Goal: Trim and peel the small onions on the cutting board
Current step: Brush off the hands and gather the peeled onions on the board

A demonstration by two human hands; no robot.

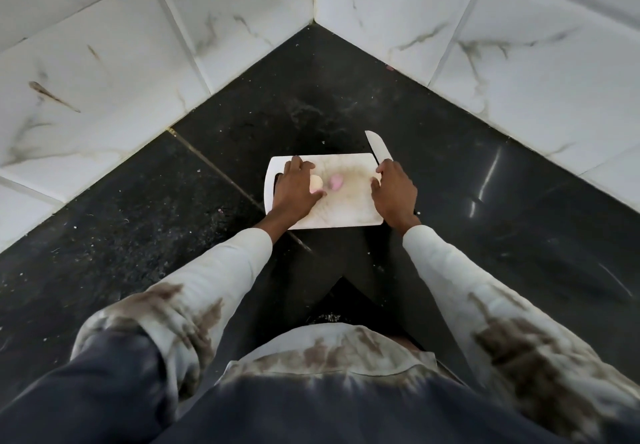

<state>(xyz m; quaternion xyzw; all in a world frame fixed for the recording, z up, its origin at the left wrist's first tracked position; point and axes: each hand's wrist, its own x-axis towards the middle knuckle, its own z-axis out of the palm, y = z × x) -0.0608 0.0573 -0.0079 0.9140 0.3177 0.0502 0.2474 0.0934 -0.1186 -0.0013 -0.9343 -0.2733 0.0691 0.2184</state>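
Two small onions show on your cutting board [346, 208], which sits on the black table [450, 201] out from its back corner, where the tiled walls [104, 80] meet. The pale onion [316, 184] lies near the board's left edge, touching the fingers of your left hand [294, 189]. It looks cream-white, so I judge its skin is already off. The pink onion [336, 181] sits just beside it toward the board's middle, apart from both hands. Its colour suggests the outer skin is still on, or only partly removed; the picture is too soft to say whether its ends are trimmed.

Your left grip is loosely spread over the board's left side, resting against the pale onion, not pinching it. Your right hand [393, 194] is at the board's right edge, its grip wrapped around the knife [379, 147], whose white blade points away past the board's far right corner and is not on any onion.

So roughly one onion looks done and one remains. No loose peels are clearly visible on the board.
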